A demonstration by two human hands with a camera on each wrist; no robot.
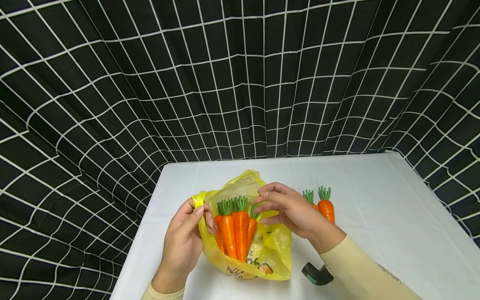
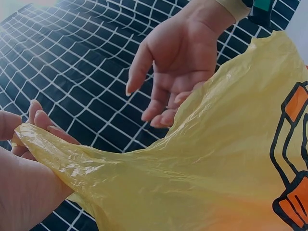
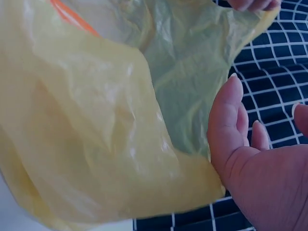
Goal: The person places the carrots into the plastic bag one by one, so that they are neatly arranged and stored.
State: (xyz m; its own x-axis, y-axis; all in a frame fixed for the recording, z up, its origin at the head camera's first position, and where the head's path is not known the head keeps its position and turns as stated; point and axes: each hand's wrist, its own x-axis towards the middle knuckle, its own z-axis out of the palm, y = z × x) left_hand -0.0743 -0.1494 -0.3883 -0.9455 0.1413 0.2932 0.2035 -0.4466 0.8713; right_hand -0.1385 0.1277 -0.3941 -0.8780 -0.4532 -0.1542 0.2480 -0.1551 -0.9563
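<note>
Pinching the upper-left corner of the thin, glossy yellow plastic bag (image 1: 279, 246), my left hand (image 1: 183, 241) holds it between thumb and fingers in the head view. Inside the bag stand several smooth orange carrots with stubby green tops (image 1: 241, 233); two loose orange carrots (image 1: 326, 210) lie to the bag's right. My right hand (image 1: 294, 208) is at the bag's right rim, fingers loosely spread, gripping nothing.

From the left wrist, the pinched corner draws out into a creased peak. I judge the film light, limp, slippery and easily torn, so a gathered hold at that corner seems safest.

From the right wrist, my spread fingers lie along the bag's rim; whether they touch it, I cannot tell. Carrots look stiff and slick, best gripped round their thick shoulders.
</note>
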